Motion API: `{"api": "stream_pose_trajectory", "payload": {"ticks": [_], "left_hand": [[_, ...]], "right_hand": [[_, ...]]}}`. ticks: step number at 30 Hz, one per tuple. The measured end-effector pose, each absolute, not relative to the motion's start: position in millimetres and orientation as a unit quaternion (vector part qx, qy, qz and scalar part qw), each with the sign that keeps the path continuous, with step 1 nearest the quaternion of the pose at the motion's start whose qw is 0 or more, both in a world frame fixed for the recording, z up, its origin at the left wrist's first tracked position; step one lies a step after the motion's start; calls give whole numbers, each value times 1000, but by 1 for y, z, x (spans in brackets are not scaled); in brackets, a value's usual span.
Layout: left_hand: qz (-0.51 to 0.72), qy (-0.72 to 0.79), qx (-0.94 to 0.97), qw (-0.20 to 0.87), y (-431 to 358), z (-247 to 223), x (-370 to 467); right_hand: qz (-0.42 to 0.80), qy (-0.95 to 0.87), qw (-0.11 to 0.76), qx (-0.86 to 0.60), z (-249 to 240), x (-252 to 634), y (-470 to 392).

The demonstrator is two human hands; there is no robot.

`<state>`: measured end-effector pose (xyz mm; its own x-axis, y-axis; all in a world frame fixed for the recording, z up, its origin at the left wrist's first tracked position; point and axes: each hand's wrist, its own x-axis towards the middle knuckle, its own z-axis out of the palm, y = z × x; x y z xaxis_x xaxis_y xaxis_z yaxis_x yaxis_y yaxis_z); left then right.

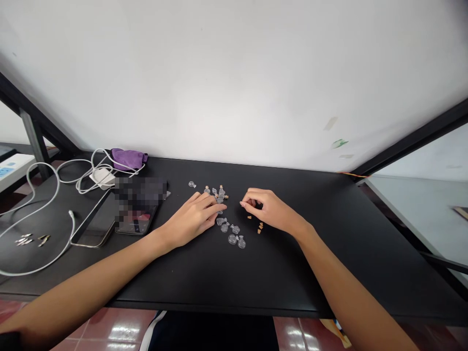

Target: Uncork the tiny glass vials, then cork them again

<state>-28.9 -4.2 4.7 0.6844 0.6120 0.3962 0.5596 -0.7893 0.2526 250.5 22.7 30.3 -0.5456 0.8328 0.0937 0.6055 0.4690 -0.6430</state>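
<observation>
Several tiny clear glass bottles (232, 239) lie on the black table (204, 278), some with cork stoppers in their necks. My left hand (195, 217) rests over part of this group, fingers spread and fingertips touching the bottles under them. To its right, my right hand (265, 209) hovers just above the table with thumb and index finger pinched together; whatever is between them is too small to make out. Several loose corks (259, 231) lie just below my right hand. One bottle (192, 184) sits apart at the upper left of the group.
Left of my hands lie two phones (95, 222), a purple cloth (128, 158), a white cable (54, 195) and a white charger (103, 177). Small metal pieces (25, 240) are at the far left. A white wall (219, 97) stands behind the table.
</observation>
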Motion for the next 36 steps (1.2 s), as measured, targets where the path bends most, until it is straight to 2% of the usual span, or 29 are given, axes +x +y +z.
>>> {"api": "stream_pose_trajectory", "payload": {"ticks": [6,11,15,22,29,36], "left_hand": [[335,315,880,120,-8,3,-24],[404,243,874,118,-12,3,-22],[415,223,876,100,-15,2,-20],[415,235,864,163,-19,2,-18],[390,288,866,124,-18,1,-17],[375,370,837,146,-11,-3,-22]], "right_hand": [[276,-843,230,-401,36,242,15],[354,-831,228,-363,43,224,0],[409,-820,220,-336,40,215,-5],[447,-802,201,-341,40,215,-5],[419,-804,199,-371,40,214,-6],[328,-815,175,-445,46,226,0]]}}
